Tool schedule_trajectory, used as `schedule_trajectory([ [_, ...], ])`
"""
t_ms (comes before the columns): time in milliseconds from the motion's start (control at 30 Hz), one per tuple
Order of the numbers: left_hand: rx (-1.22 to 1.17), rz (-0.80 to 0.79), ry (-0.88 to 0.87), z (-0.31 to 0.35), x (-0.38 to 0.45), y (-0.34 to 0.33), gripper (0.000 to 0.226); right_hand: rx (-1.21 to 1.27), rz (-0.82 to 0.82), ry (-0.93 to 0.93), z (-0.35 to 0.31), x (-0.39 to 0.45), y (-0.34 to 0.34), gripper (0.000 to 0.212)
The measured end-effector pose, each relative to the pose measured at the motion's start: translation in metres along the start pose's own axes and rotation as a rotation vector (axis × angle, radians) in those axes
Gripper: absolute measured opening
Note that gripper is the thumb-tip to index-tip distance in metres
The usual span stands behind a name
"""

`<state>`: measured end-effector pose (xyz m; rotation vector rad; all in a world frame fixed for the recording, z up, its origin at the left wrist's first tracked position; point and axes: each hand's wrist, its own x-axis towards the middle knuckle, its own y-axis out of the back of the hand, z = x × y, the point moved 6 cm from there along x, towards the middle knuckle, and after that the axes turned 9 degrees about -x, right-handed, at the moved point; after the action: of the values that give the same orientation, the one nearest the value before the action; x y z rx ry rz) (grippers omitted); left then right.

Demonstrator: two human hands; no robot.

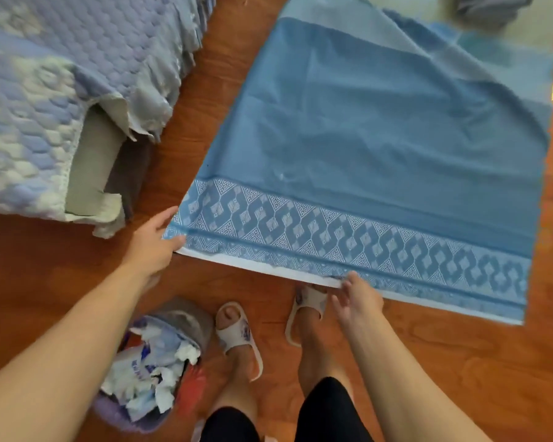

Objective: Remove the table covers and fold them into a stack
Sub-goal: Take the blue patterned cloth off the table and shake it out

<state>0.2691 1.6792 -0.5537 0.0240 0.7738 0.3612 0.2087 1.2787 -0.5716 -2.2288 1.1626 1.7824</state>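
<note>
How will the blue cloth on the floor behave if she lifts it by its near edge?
The blue cloth probably hangs limp: it lies flat and thin with soft creases. It looks light. On the smooth wooden floor it may slide.

We stand on a glossy reddish-brown wooden floor [243, 90] that catches a bright glare at its right edge. To our left sits a piece of furniture under a quilted lavender-and-white cover with a ragged frilled hem [39, 90]. Near our feet lies a purple basket of crumpled white paper scraps [150, 374].
</note>
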Motion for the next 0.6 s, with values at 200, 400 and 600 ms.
schedule_trajectory([
  [200, -0.083, 0.029, 0.156, -0.003, 0.002, -0.005, 0.005, 0.243, -0.023, -0.150, 0.004, 0.018, -0.004, 0.036],
  [400, 0.010, 0.015, 0.210, -0.013, 0.003, 0.001, 0.012, 0.259, -0.024, -0.063, 0.001, 0.027, 0.012, 0.047],
  [600, -0.234, 0.040, 0.252, -0.025, 0.004, 0.020, 0.011, 0.241, -0.032, 0.002, -0.004, 0.037, 0.037, 0.035],
])
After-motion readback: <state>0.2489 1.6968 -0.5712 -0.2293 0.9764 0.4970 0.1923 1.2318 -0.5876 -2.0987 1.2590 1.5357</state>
